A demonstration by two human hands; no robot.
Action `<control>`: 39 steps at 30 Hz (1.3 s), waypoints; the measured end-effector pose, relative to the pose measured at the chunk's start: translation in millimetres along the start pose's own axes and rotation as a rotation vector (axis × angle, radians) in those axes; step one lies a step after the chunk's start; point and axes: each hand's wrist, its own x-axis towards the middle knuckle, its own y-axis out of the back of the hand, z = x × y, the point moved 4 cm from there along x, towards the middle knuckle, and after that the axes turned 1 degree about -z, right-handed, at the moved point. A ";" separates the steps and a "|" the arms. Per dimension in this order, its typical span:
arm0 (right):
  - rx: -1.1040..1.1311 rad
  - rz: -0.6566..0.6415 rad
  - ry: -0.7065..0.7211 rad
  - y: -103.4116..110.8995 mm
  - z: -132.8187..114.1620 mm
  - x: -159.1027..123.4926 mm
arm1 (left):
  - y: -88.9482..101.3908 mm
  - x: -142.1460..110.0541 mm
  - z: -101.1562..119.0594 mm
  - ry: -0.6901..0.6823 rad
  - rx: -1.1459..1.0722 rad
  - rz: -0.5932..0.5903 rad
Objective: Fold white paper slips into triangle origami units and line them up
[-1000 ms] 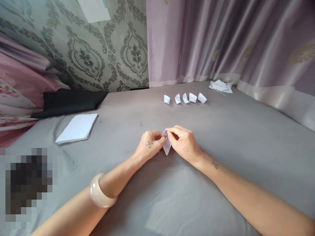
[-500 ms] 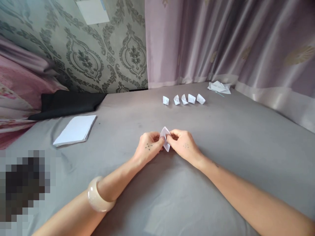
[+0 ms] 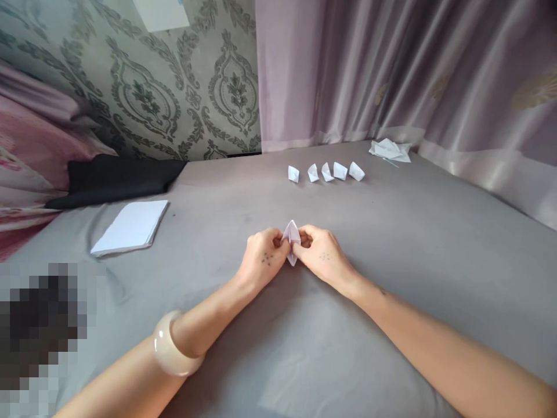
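Note:
Between my two hands is a small white folded paper boat (image 3: 293, 230), its pointed ends facing away from and toward me. My left hand (image 3: 264, 253) pinches its left side, thumb on the near part of the fold. On the right side my right hand (image 3: 324, 253) grips it the same way, its thumb pressed near the centre. The fingertips behind the paper are partly hidden. A pale bangle (image 3: 176, 345) circles my left forearm.
Several small folded white papers (image 3: 327, 172) stand in a row farther back. A paper stack (image 3: 133, 226) lies at left, near a black cloth (image 3: 117, 180). Loose papers (image 3: 389, 150) with a thin stick lie by the curtain (image 3: 343, 69). Grey cloth (image 3: 413, 249) covers the surface.
My right thumb has shifted toward the near side of the folded paper, which now sits more upright and evenly between both hands. The view has tilted slightly downward.

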 end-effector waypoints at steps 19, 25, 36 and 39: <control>-0.801 0.062 0.699 -8.6 -19.8 -22.4 | 5.0 19.1 -35.5 0.108 -0.317 0.047; -0.857 0.126 0.766 -10.0 -18.7 -22.5 | 2.8 18.8 -32.4 0.084 -0.381 0.026; -0.824 0.067 0.748 -10.3 -18.4 -23.8 | 7.6 18.9 -25.7 0.078 -0.442 -0.032; -0.795 0.060 0.731 -10.2 -18.2 -23.6 | 7.0 18.8 -23.3 0.097 -0.429 -0.047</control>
